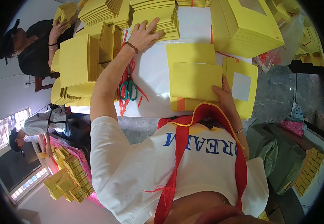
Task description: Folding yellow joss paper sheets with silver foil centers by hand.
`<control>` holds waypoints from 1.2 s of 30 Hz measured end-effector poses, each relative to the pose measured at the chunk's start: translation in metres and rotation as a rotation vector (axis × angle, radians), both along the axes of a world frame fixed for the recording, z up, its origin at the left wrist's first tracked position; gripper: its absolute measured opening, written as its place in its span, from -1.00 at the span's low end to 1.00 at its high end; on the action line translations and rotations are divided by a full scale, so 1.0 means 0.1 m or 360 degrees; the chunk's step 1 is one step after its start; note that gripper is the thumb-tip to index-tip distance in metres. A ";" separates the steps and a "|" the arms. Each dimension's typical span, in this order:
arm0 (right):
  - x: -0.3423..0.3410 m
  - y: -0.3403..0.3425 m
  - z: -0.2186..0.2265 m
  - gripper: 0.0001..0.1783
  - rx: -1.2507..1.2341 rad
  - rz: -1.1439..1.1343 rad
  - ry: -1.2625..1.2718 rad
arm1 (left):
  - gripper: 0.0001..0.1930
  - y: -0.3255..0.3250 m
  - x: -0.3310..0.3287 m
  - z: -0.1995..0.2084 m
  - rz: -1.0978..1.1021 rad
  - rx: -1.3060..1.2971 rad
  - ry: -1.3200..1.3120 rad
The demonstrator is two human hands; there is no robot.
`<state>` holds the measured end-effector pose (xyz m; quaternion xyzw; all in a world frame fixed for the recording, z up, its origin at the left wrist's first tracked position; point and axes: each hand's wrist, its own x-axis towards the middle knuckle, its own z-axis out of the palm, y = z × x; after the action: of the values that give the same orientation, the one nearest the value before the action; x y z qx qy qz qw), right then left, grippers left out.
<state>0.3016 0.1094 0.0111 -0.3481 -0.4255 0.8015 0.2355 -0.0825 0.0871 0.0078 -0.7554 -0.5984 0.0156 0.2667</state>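
My left hand [144,34] reaches far across the white table [152,74] and lies flat, fingers spread, on a stack of yellow paper sheets [162,20]; a bead bracelet is on its wrist. My right hand [224,98] grips the right edge of a small bundle of yellow sheets [194,80] lying near the table's front edge, thumb on top. Beneath the bundle is a larger yellow sheet [190,54] and an orange strip. A yellow sheet with a white square [241,86] lies just right of that hand.
Teal-handled scissors [128,89] and loose red strings [124,76] lie beside my left forearm. Tall yellow stacks stand at left [78,61] and back right [244,26]. One person in black [29,46] and another in white [33,127] work at left. Green bags [277,153] sit at right.
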 end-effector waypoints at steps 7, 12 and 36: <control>-0.02 0.01 0.02 -0.29 0.0018 0.0008 -0.0010 | -0.63 -0.03 0.08 -0.03 -0.0082 0.0029 -0.0244; -0.01 0.00 0.01 -0.29 0.0002 -0.0006 -0.0018 | -0.59 -0.03 0.09 -0.07 -0.0010 0.0023 -0.0168; -0.02 -0.02 0.30 -0.35 0.0103 0.0065 0.0069 | -0.30 -0.18 0.45 0.35 0.0221 0.0324 -0.0593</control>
<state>0.2994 0.1070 0.0413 -0.3140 -0.4531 0.7993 0.2393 -0.0380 0.0693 0.0426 -0.6713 -0.6865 -0.1663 0.2246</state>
